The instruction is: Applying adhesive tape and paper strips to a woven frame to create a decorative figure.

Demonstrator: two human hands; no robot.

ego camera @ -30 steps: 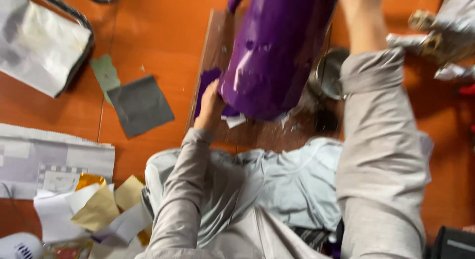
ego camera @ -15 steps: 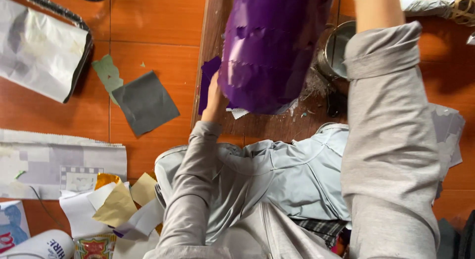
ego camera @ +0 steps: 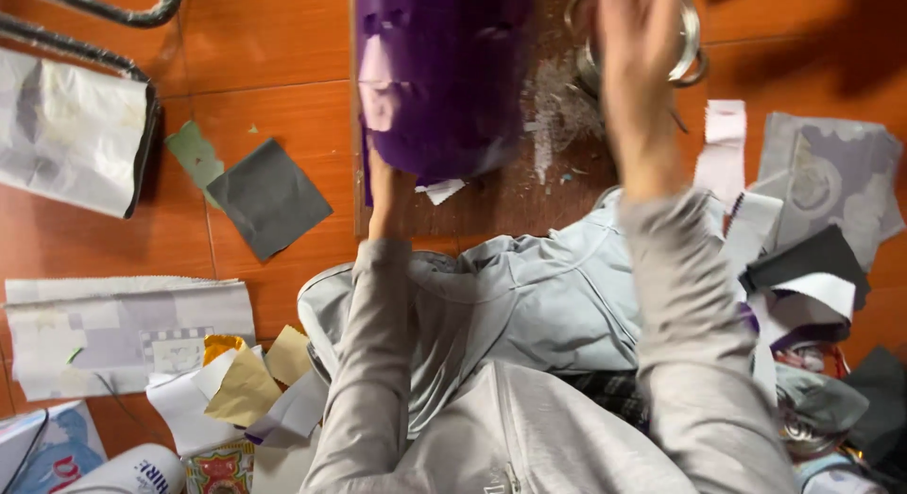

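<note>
Since half a second ago the right hand (ego camera: pixel 635 41) has swung leftward across the metal ring (ego camera: pixel 688 41) at the far edge, and it now shows as a blur, so I cannot tell how far its fingers are spread or whether it grips anything. I see the left hand (ego camera: pixel 381 187) pressed against the near left edge of the purple roll (ego camera: pixel 442 74), fingers mostly hidden under the roll's end, apparently steadying rather than clasping it. That roll lies on the wooden board (ego camera: pixel 510 201) on the orange tiled floor (ego camera: pixel 265 50), its long axis running near to far, away from me. It sits just left of the right hand and directly beyond the left one, which is the closer of the two. Left of the board lies a grey scrap (ego camera: pixel 269 196).
</note>
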